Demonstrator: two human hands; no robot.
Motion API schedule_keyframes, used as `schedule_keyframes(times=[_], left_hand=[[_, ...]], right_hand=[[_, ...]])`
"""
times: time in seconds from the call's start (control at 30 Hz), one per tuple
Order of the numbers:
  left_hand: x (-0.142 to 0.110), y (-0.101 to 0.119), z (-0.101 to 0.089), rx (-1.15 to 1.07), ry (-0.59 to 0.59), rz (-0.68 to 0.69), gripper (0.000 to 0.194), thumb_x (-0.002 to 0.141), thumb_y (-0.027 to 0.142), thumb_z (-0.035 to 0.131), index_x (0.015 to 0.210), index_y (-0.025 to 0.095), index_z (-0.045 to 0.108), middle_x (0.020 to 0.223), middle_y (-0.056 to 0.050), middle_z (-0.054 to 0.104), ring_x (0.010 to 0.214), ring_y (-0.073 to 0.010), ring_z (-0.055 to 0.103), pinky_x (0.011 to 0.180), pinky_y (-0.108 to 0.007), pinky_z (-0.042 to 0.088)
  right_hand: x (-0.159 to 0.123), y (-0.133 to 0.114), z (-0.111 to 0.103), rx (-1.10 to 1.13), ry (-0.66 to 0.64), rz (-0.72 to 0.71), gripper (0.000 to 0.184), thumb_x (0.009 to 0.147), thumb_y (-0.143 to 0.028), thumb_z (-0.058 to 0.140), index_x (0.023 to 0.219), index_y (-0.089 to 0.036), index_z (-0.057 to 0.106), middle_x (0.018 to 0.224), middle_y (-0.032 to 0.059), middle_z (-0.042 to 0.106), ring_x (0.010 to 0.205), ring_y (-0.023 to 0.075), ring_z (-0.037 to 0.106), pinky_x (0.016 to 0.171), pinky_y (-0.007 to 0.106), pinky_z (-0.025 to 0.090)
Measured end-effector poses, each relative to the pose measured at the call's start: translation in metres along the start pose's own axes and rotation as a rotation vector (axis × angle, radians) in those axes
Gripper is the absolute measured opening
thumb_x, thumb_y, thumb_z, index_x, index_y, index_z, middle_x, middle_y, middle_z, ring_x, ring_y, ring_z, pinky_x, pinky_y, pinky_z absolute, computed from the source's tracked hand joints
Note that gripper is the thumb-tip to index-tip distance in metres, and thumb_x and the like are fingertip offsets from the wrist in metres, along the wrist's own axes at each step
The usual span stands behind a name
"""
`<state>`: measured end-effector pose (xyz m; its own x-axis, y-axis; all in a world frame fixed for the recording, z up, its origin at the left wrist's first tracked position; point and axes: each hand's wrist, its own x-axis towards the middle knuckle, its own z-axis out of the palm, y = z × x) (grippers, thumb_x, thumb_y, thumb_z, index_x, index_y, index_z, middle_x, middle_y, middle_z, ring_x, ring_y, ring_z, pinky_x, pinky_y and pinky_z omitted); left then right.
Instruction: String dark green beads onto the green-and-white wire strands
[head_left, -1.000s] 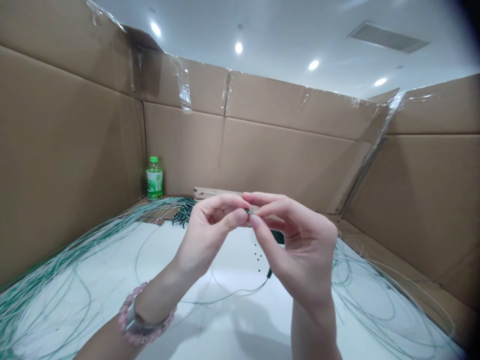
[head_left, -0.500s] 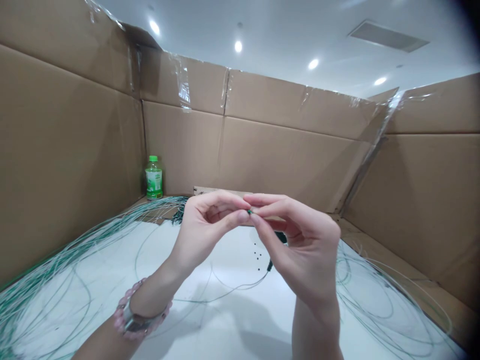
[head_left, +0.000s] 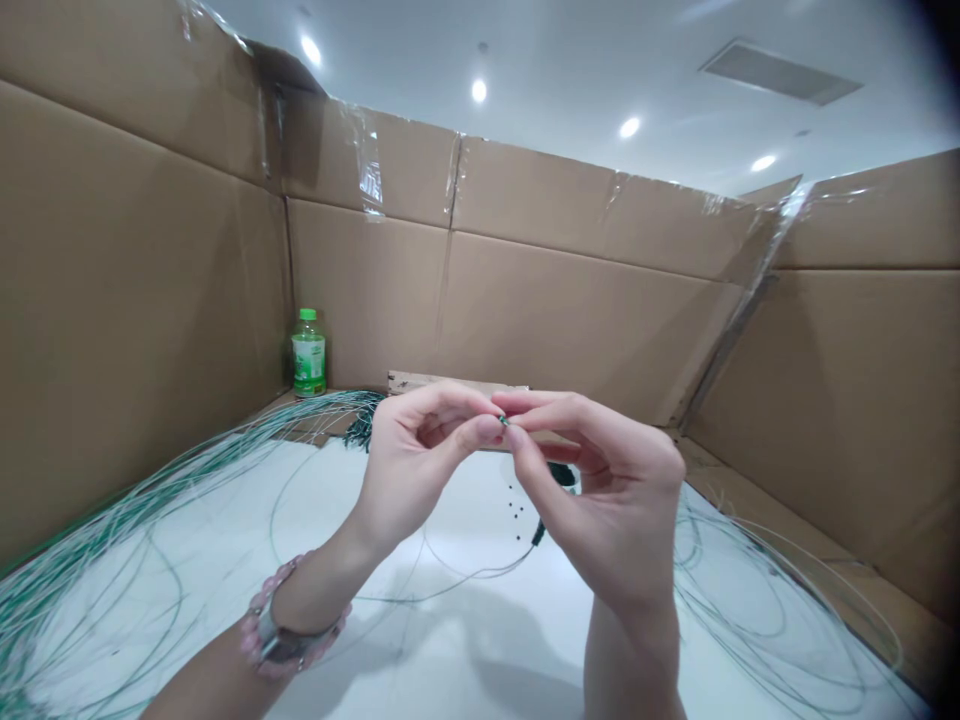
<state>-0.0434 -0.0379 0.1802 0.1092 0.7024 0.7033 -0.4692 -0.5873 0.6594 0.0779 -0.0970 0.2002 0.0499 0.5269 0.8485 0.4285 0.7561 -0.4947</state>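
Note:
My left hand (head_left: 416,455), with a pink bead bracelet and a metal band at the wrist, is raised over the white tabletop, thumb and forefinger pinched together. Facing it, my right hand (head_left: 600,470) pinches from the other side. Between the meeting fingertips shows a tiny dark green piece (head_left: 504,421), too small to name, and both hands grip it. Below the right hand lies a dark green bundled end (head_left: 538,532) with a thin pale green cord (head_left: 480,574) running left from it. Partly hidden behind that hand is a container (head_left: 574,487) of dark green bits.
Small dark specks (head_left: 516,517) lie scattered mid-table. Long green and white cords (head_left: 150,500) are heaped along the left, and more loops (head_left: 750,590) lie at right. A green bottle (head_left: 308,355) stands in the back left corner. Cardboard walls (head_left: 585,310) enclose the table.
Both hands keep their pinch at nearly the same spot, with a slight shift to the right. A little more of the green piece and of the container shows now.

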Motion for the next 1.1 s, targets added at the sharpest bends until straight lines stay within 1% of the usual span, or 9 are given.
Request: schedule_keyframes(times=[0.2,0.37,0.47,0.6,0.7,0.8,0.87,0.93,1.1], left_hand=[[0.000,0.001,0.001,-0.022,-0.032,0.009,0.004,0.074,0.017,0.072,0.071,0.019,0.070,0.072,0.000,0.071,0.066,-0.0088,0.067,0.059,-0.014,0.055],[0.000,0.004,0.001,0.073,-0.015,0.040,0.004,0.074,0.017,0.072,0.070,0.018,0.070,0.074,-0.001,0.072,0.065,-0.0110,0.067,0.057,-0.017,0.055],[0.000,0.006,-0.002,0.206,-0.012,0.114,0.003,0.074,0.017,0.071,0.072,0.019,0.070,0.075,-0.001,0.072,0.065,-0.0117,0.067,0.057,-0.018,0.054],[-0.001,0.007,-0.008,0.394,-0.037,0.263,0.008,0.075,0.012,0.070,0.075,0.020,0.071,0.077,0.000,0.072,0.070,-0.0114,0.066,0.065,-0.019,0.053],[-0.001,0.006,-0.011,0.456,-0.056,0.348,0.011,0.075,0.010,0.069,0.078,0.021,0.071,0.077,0.000,0.072,0.070,-0.0112,0.066,0.065,-0.020,0.053],[-0.001,0.003,-0.012,0.482,-0.077,0.419,0.015,0.075,0.007,0.068,0.081,0.021,0.069,0.078,0.000,0.072,0.071,-0.0109,0.066,0.066,-0.021,0.053],[0.000,0.001,-0.012,0.482,-0.080,0.447,0.016,0.076,0.006,0.068,0.082,0.021,0.068,0.079,0.001,0.072,0.073,-0.0107,0.065,0.067,-0.022,0.054],[0.000,0.000,-0.013,0.480,-0.087,0.460,0.017,0.076,0.005,0.067,0.082,0.021,0.068,0.080,0.001,0.072,0.074,-0.0103,0.065,0.069,-0.022,0.054],[0.000,0.002,-0.014,0.502,-0.116,0.437,0.016,0.076,0.006,0.068,0.083,0.021,0.067,0.080,0.000,0.072,0.075,-0.0109,0.066,0.068,-0.022,0.054]], right_hand=[[0.001,0.001,0.001,-0.023,0.009,-0.035,0.016,0.072,-0.002,0.062,0.070,-0.018,0.064,0.081,0.0004,0.071,0.078,0.0144,0.069,0.061,0.022,0.062],[0.002,0.002,0.000,-0.029,-0.001,-0.051,0.016,0.072,-0.003,0.062,0.072,-0.018,0.064,0.083,0.0005,0.071,0.079,0.0137,0.069,0.063,0.022,0.062],[0.001,0.002,0.000,-0.057,-0.001,-0.073,0.015,0.073,-0.002,0.061,0.072,-0.017,0.064,0.082,0.0011,0.071,0.080,0.0136,0.069,0.064,0.021,0.062],[0.000,0.003,-0.001,-0.108,0.001,-0.109,0.015,0.074,-0.002,0.061,0.074,-0.016,0.066,0.080,0.0011,0.072,0.080,0.0128,0.069,0.065,0.020,0.062],[0.000,0.004,0.000,-0.118,-0.004,-0.122,0.016,0.074,-0.002,0.061,0.077,-0.016,0.067,0.080,0.0007,0.072,0.077,0.0119,0.069,0.065,0.020,0.062],[0.000,0.004,0.001,-0.096,0.018,-0.108,0.016,0.072,-0.001,0.061,0.077,-0.015,0.068,0.078,0.0003,0.071,0.074,0.0111,0.068,0.064,0.019,0.061],[-0.001,0.003,0.001,-0.087,0.027,-0.094,0.016,0.072,-0.001,0.061,0.077,-0.015,0.067,0.078,-0.0003,0.071,0.073,0.0102,0.068,0.063,0.017,0.061],[-0.001,0.004,0.001,-0.094,0.026,-0.110,0.017,0.072,0.000,0.061,0.076,-0.015,0.067,0.077,-0.0012,0.070,0.072,0.0090,0.067,0.063,0.016,0.060],[-0.001,0.006,-0.002,-0.182,-0.009,-0.179,0.016,0.075,0.000,0.061,0.079,-0.014,0.067,0.079,-0.0007,0.070,0.077,0.0095,0.067,0.070,0.019,0.059]])
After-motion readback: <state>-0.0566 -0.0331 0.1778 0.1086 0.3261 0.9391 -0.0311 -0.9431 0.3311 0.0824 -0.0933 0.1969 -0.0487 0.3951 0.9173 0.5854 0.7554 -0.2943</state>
